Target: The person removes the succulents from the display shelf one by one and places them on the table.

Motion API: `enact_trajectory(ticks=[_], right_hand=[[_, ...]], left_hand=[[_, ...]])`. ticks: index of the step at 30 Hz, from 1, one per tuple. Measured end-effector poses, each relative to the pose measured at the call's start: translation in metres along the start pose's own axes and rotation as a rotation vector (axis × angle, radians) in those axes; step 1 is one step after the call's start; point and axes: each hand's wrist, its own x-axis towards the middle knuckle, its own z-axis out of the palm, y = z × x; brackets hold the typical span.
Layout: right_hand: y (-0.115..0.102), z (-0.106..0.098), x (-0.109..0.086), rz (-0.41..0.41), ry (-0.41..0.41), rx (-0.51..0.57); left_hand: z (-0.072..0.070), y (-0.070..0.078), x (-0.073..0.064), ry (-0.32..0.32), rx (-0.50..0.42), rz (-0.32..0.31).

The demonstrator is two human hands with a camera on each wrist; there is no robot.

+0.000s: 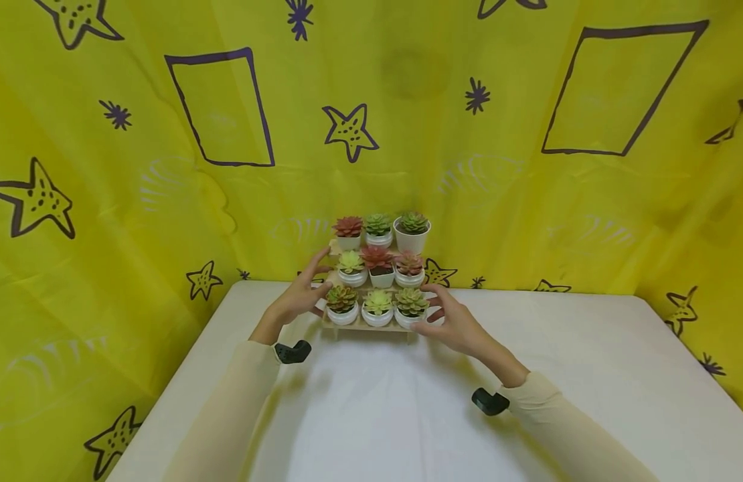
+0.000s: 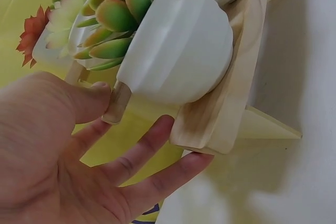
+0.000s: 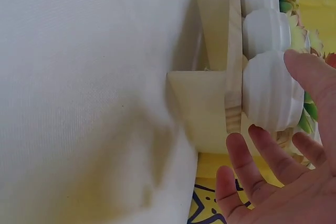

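Observation:
A wooden tiered stand [image 1: 364, 327] bears small potted succulents in three rows. On its left side, my left hand [image 1: 299, 292] has the thumb at the end of the middle step and the other fingers spread along the stand's ends. A fingertip touches the end of the bottom board [image 2: 205, 124] in the left wrist view, beside a white ribbed pot [image 2: 178, 45]. My right hand [image 1: 458, 326] is at the right side, its fingers loosely bent. Its thumb touches the bottom-row white pot [image 3: 270, 90], and its fingertips are right at the board's end in the right wrist view.
The stand is near the back of a table with a white cloth [image 1: 359, 415]. Behind the table hangs a yellow curtain [image 1: 407, 181] with star drawings. The top row includes a red succulent [image 1: 349, 226] and a larger white pot [image 1: 411, 241] with a green one.

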Motion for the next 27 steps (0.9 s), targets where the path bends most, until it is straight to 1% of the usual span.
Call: enact_trajectory(ticks=[5,12,18,27], right_hand=[[-0.001,0.005,0.000,0.001,0.005,0.005],[0.002,0.007,0.000,-0.008,0.017,-0.012],[0.001,0.006,0.000,0.008,0.031,-0.031],[0.001,0.006,0.001,0.015,0.027,-0.035]], left_hand=[[0.000,-0.004,-0.001,0.013,0.016,0.020],[0.000,-0.013,-0.001,0.031,0.019,0.054],[0.002,-0.014,0.001,0.038,0.019,0.073],[0.002,-0.015,0.001,0.043,0.028,0.081]])
